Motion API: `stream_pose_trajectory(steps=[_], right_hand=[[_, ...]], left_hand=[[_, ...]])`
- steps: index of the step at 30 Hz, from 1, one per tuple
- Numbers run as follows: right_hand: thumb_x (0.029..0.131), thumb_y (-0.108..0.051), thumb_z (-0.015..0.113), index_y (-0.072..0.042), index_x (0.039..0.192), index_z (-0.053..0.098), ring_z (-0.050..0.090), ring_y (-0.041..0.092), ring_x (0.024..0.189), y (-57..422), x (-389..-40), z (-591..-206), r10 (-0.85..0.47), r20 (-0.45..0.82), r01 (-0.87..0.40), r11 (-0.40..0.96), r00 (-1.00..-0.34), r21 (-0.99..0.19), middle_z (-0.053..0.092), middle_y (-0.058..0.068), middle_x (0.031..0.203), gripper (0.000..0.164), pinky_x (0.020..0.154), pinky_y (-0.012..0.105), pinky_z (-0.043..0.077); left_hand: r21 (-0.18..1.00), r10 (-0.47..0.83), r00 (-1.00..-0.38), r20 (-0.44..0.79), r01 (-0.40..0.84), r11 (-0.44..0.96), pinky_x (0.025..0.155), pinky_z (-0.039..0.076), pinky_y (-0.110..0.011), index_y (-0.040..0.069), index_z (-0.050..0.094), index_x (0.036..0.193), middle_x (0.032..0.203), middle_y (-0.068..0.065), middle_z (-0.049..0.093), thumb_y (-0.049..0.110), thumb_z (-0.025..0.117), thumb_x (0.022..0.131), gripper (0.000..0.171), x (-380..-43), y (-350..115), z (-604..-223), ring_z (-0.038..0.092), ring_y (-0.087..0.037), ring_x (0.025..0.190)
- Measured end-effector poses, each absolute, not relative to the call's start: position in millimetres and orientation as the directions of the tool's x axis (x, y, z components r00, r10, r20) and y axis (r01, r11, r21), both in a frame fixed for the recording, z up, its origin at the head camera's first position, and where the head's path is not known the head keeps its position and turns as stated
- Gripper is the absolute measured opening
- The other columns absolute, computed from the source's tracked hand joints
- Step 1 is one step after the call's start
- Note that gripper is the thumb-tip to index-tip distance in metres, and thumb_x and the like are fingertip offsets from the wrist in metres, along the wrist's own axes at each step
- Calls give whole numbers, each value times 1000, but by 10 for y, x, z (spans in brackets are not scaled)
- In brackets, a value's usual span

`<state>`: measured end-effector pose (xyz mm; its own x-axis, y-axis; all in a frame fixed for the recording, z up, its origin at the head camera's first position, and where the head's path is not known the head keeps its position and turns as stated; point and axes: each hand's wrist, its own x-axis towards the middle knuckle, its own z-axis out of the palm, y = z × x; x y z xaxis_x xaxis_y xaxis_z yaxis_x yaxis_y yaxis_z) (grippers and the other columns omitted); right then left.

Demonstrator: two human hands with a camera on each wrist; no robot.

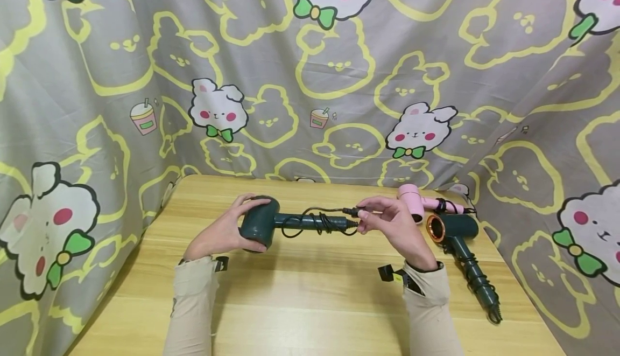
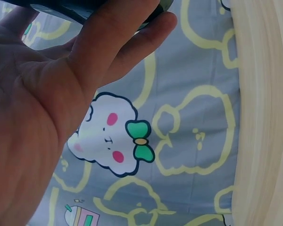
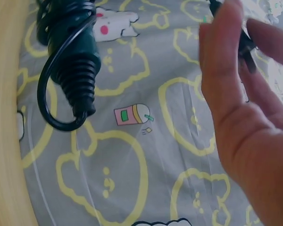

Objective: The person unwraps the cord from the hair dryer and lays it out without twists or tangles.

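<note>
A dark green hair dryer [image 1: 260, 224] is held sideways above the table, its handle [image 1: 310, 221] pointing right with the black cord [image 1: 325, 223] wound around it. My left hand [image 1: 227, 230] grips the dryer's head, thumb on the near side and fingers over the far side. Beyond the handle's end, my right hand [image 1: 389, 221] pinches the cord's plug [image 1: 354, 212] between thumb and fingers. The right wrist view shows the handle's ribbed cord sleeve [image 3: 75, 84] with a loop of cord, apart from the hand. Only the dryer's underside edge [image 2: 61, 7] appears in the left wrist view.
A pink hair dryer [image 1: 410, 202] lies at the table's back right. In front of it lies another dark green dryer [image 1: 460, 228] with a copper-coloured ring, its cord wound round the handle. The wooden table [image 1: 310, 302] is enclosed by a patterned grey curtain [image 1: 271, 76].
</note>
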<state>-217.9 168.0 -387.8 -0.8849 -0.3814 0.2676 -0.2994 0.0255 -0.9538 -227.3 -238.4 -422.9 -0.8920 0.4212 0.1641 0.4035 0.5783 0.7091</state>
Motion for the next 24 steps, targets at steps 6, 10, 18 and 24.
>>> stream_pose_trajectory(steps=[6,10,18,24], right_hand=[[98,-3,67,7,117,66,74,13,81,1718,-2173,-3892,-541,209,-266,29,-815,-964,75,4,96,22,83,38,61],[97,0,66,1,109,72,73,11,81,1738,-2193,-3920,-610,182,-249,26,-771,-968,75,4,103,14,79,33,61],[97,-6,69,1,105,76,75,14,81,1754,-2229,-3960,-644,110,-211,82,-757,-974,70,20,118,12,76,37,63],[99,-12,69,5,112,73,76,16,76,1782,-2281,-4004,-646,42,-201,175,-762,-964,77,9,100,22,75,42,63]], left_hand=[[713,412,-895,168,399,577,94,53,-53,41,46,151,158,-7,32,38,100,64,103,-2270,-2395,-4227,54,-39,127],[714,408,-897,168,396,578,94,53,-53,43,46,151,159,-6,32,38,100,63,103,-2261,-2400,-4218,54,-39,128],[710,405,-894,191,411,572,94,53,-54,43,46,150,160,-6,31,43,100,63,102,-2259,-2441,-4226,53,-40,129],[714,402,-895,196,411,567,94,52,-54,44,47,150,160,-5,32,48,98,63,101,-2254,-2461,-4219,53,-39,130]])
